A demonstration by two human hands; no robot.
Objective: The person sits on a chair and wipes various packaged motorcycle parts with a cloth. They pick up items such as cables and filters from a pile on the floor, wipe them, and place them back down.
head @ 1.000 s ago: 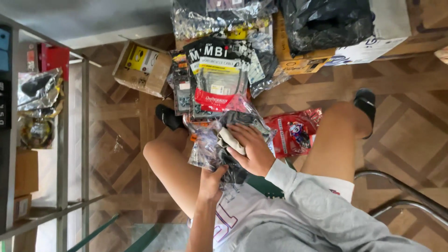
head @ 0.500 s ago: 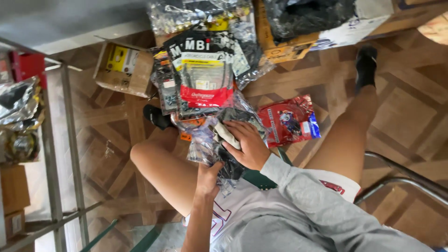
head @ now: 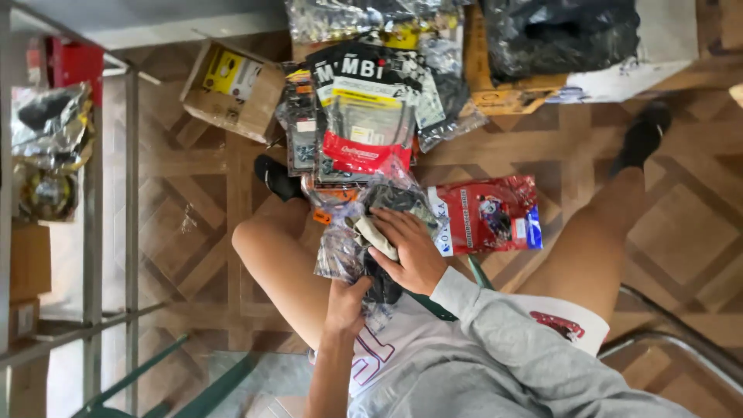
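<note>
Clear plastic packet (head: 364,232), crinkled, holding dark parts; lies on the person's lap between the bare knees, just below a stack of similar packets; right hand (head: 414,251) curled over its top, fingers (head: 395,224) pressing a pale cloth-like piece against it, gripping; left hand (head: 346,298) closed on the packet's lower edge. Stack of black carded packets (head: 360,108) on the wooden floor (head: 193,170), fanned, touching the lap bundle; red packet (head: 487,213) just beside the right hand, on the floor; open cardboard box (head: 232,89) near the stack; black plastic bag (head: 557,35) in a carton; metal shelf frame (head: 131,193) well apart.
</note>
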